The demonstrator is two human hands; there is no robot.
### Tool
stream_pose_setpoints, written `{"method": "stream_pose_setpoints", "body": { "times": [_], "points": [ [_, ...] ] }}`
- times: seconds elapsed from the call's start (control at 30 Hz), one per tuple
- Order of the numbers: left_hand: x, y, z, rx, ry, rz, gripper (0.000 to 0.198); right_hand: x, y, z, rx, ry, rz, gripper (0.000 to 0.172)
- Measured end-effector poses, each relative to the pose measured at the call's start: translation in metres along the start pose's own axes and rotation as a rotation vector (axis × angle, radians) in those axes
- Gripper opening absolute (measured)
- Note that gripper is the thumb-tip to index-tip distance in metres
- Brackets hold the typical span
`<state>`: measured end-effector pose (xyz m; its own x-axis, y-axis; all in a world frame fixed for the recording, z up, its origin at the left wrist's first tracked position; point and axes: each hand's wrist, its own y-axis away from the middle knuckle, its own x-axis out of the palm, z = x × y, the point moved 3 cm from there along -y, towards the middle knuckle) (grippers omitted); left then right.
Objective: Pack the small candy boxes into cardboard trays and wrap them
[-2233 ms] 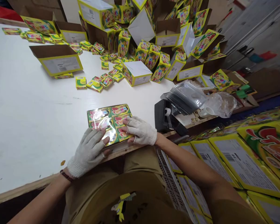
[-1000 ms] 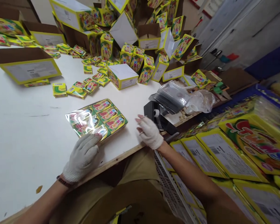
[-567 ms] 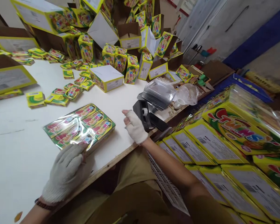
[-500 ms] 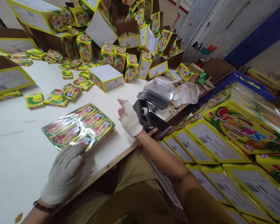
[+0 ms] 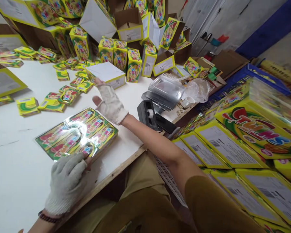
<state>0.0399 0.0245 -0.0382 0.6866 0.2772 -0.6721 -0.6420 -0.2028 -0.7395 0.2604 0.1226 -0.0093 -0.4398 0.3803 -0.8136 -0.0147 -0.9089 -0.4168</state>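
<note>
A flat box [image 5: 80, 131] of several green and yellow "Twins" packs under a shiny clear plastic cover lies on the white table. My left hand [image 5: 69, 181], in a white knitted glove with bare fingertips, grips its near edge with bent fingers. Over the far right side of that box is my right hand [image 5: 110, 100], gloved the same way, with thumb and fingers apart and nothing visible in it. A black tape dispenser [image 5: 147, 113] with a small white-cored roll stands to the right of my right wrist.
Loose small packs [image 5: 69, 95] and a white-bottomed carton [image 5: 106, 71] lie farther back. Upright and tipped cartons [image 5: 134, 66] crowd the far side. Clear plastic lids [image 5: 165, 90] sit beyond the dispenser. Wrapped cartons [image 5: 257, 126] are stacked at right, beside the wooden table edge [image 5: 118, 170].
My right hand has moved left and away from beside the tape dispenser to over the box's far right side. My left hand stays on the near edge. The view has shifted slightly.
</note>
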Motion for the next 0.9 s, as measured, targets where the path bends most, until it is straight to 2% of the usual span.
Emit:
{"method": "stream_pose_setpoints", "body": {
  "times": [0.07,0.17,0.23,0.27,0.33,0.4,0.5,0.57,0.63,0.7,0.73,0.8,0.9],
  "points": [
    [0.002,0.0,0.0,0.003,0.004,-0.026,0.028,0.007,0.001,0.004,0.013,0.002,0.018,0.064],
    [0.003,0.003,-0.001,0.001,0.008,-0.03,0.026,0.027,0.018,0.006,0.036,-0.031,0.147,0.068],
    [0.004,0.006,-0.001,-0.023,0.013,-0.031,0.025,0.027,0.034,0.002,0.026,-0.11,0.118,0.06],
    [0.004,0.007,-0.001,-0.037,0.02,-0.033,0.025,0.02,0.045,-0.002,0.02,-0.163,0.069,0.055],
    [0.004,0.009,-0.001,-0.052,0.026,-0.052,0.025,-0.007,0.071,-0.016,0.027,-0.266,-0.045,0.048],
    [0.003,0.009,-0.002,-0.043,0.02,-0.083,0.026,-0.048,0.105,-0.039,0.118,-0.308,-0.201,0.04],
    [0.002,0.008,-0.002,-0.021,0.024,-0.112,0.028,-0.112,0.16,-0.079,0.431,-0.203,-0.481,0.033],
    [0.002,0.007,0.0,-0.003,0.027,-0.119,0.028,-0.133,0.192,-0.1,0.676,-0.193,-0.498,0.038],
    [0.003,0.007,0.001,0.024,0.014,-0.121,0.027,-0.133,0.21,-0.112,0.816,-0.25,-0.375,0.044],
    [0.004,0.007,0.002,0.055,-0.001,-0.115,0.024,-0.123,0.215,-0.116,0.841,-0.308,-0.246,0.044],
    [0.005,0.008,0.003,0.065,-0.006,-0.114,0.022,-0.118,0.214,-0.116,0.838,-0.326,-0.229,0.041],
    [0.005,0.009,0.003,0.071,-0.016,-0.123,0.021,-0.111,0.209,-0.114,0.845,-0.349,-0.27,0.032],
    [0.005,0.009,0.003,0.049,-0.032,-0.128,0.019,-0.115,0.206,-0.105,0.85,-0.376,-0.384,0.023]
  ]
}}
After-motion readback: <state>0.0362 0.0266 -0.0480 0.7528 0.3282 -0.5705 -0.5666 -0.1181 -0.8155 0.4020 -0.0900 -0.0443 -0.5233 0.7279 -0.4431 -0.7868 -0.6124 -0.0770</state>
